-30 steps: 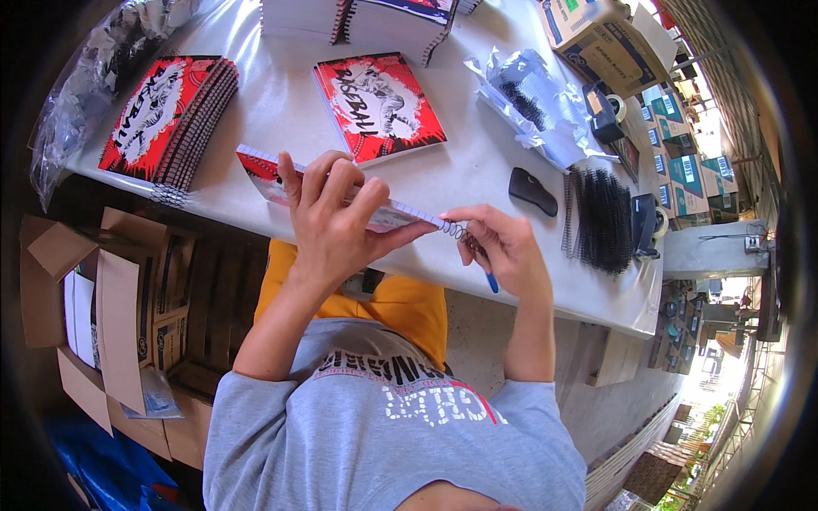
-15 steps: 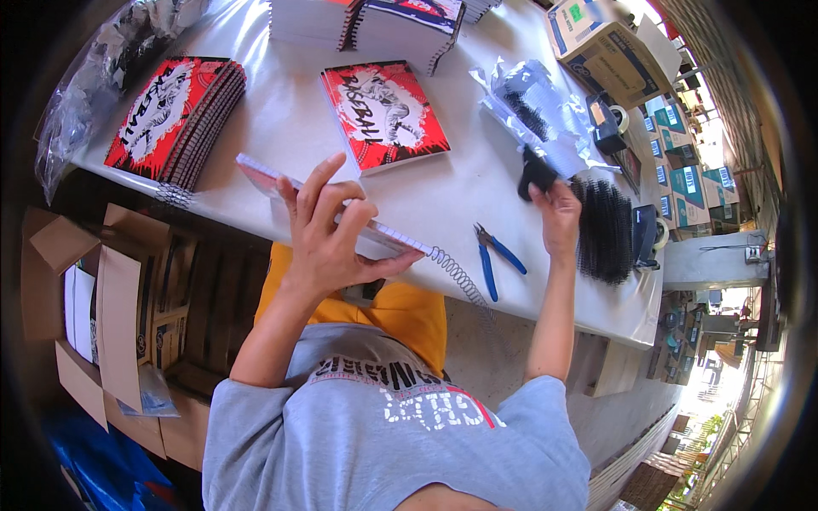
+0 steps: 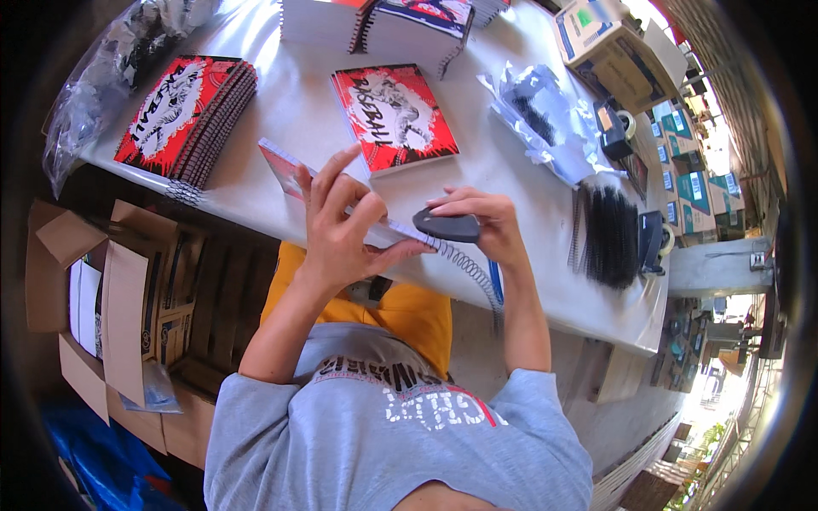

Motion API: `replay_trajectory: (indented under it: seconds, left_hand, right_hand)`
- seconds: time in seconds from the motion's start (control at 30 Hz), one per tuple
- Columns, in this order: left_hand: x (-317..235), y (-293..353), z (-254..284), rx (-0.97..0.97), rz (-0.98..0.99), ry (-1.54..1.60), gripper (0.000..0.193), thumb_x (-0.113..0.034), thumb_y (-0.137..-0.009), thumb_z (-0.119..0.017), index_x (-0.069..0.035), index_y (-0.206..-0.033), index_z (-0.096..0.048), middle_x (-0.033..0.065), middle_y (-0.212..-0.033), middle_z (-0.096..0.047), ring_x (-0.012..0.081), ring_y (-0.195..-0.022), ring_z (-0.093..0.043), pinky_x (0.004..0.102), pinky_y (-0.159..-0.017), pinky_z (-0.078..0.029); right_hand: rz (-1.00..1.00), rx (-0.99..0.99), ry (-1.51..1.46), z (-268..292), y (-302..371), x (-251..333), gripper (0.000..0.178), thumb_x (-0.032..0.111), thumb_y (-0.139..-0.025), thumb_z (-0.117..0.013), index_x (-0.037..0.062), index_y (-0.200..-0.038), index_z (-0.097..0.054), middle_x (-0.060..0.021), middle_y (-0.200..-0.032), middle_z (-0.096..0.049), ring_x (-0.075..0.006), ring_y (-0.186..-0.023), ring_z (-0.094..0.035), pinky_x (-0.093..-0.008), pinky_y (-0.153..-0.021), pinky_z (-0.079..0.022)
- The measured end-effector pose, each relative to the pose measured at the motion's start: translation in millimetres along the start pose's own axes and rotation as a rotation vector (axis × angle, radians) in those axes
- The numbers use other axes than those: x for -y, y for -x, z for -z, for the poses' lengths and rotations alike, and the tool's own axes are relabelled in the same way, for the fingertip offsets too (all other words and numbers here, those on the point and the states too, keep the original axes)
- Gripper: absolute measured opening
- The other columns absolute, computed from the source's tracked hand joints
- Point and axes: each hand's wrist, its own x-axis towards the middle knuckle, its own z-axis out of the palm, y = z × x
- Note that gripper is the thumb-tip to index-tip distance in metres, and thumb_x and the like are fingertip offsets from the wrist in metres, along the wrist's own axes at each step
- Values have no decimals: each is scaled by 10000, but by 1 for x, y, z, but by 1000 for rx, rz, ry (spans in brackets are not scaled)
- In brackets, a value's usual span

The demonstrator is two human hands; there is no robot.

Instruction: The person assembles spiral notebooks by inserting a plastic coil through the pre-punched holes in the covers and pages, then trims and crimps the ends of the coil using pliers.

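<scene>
My left hand grips a red-covered notebook on edge at the table's front edge, its thumb near the right end of the spine. From that end trails a loose spiral coil, curving down past the table edge. Closed around a smooth black handheld object, my right hand is beside the spine where the coil comes out; I cannot tell whether the object touches it. Cutting pliers with blue handles lie mostly hidden behind my right hand and wrist.
Ahead lies a red notebook; a stack of bound ones is at left. Black coils, crumpled paper and tape dispensers are on the right. Thick books stand at the back. Open cartons are below left.
My right hand has moved left from near the black coils, bringing the black object to the coil end of the notebook. My left hand keeps its grip. The view has shifted slightly.
</scene>
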Motion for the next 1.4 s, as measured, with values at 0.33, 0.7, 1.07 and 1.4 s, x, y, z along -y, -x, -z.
replay_trajectory:
  seconds: [0.33,0.7,1.07,1.4]
  left_hand:
    - [4,-6,-5,39,48,105,611,-525,-539,-784,-98,-902,-540,64,-886,-540,248,-1032,-497,469,-1073,-125]
    - [25,-21,18,5,69,-83,677,-522,-396,-832,-90,-841,-561,69,-908,-482,292,-1055,-448,461,-956,-285]
    - [16,-25,9,25,30,142,579,-501,-374,-835,-73,-657,-567,97,-958,-435,321,-1029,-387,445,-863,-369]
    - [12,-16,-5,-56,7,198,589,-513,-394,-848,-82,-630,-524,129,-1032,-391,370,-1100,-388,468,-839,-390]
  right_hand:
    - [287,-42,-237,2,-22,23,240,-13,-673,-631,59,-887,-713,-120,-918,-686,-231,-834,-636,-314,-783,-486]
    - [-55,-251,-72,1,-36,6,302,-97,-638,-602,11,-905,-693,-146,-892,-683,-235,-802,-647,-300,-760,-503]
    - [255,116,-238,11,-37,23,230,28,-712,-611,23,-926,-697,-170,-924,-675,-277,-853,-636,-340,-768,-501]
    - [-265,-310,-88,4,-22,36,241,-56,-650,-618,8,-867,-704,-161,-889,-682,-216,-750,-645,-290,-701,-497]
